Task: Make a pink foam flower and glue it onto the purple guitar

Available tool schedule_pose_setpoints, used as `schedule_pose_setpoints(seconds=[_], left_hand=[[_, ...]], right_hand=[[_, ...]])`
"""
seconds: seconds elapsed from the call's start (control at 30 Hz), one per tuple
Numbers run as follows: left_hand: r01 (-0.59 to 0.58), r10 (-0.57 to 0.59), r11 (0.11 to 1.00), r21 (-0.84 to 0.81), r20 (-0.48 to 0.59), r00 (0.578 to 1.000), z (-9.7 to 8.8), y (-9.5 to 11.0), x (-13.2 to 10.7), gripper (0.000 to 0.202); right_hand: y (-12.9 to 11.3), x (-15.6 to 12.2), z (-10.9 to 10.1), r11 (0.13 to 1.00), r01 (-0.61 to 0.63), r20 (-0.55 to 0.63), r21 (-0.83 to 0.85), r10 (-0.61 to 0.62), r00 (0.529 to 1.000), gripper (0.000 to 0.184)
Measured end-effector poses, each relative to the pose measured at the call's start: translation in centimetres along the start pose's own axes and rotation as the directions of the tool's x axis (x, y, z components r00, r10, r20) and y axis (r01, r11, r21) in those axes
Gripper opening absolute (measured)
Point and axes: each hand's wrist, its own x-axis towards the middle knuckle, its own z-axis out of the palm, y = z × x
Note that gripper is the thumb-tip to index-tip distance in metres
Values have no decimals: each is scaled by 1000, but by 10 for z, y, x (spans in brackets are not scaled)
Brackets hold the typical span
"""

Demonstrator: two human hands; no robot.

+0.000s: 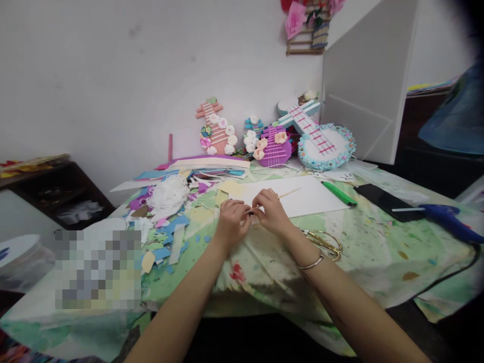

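Over the front of a white sheet (308,199), my two hands meet with fingertips close together. My right hand (271,212) is closed in a pinch on a thin wooden stick (290,193), whose free end points up and to the right. My left hand (232,222) is also closed, its thumb and fingers pressed together at the stick's lower end. Something small and pale shows between the fingertips, too small to name. Gold-handled scissors (328,244) lie beside my right wrist, partly behind the forearm.
Paper scraps (162,252) and a heap of white string (168,196) cover the table's left side. To the right lie a green cutter (338,193), a black phone (389,201) and a blue glue gun (449,222) with a cord. Decorated paper instruments (325,146) lean against the wall.
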Motion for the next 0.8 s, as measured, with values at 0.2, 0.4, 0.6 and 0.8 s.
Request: schedule_pose_setpoints(seconds=[0.2,0.4,0.6,0.8], left_hand=[[-17,16,1000,-19,-40,999,0,0,0,18],[-17,17,999,-40,-20,1000,2,-3,1,19],[14,-15,999,-32,-20,1000,3,-6,1,16],[59,-60,998,-36,-8,998,3,-7,0,17]], right_hand=[[1,-1,0,1000,22,1,-10,-22,1000,11],[6,0,2,999,36,2,2,-36,999,10],[8,0,2,996,51,-11,70,-51,999,9],[7,-1,-1,1000,15,57,1,-15,998,3]])
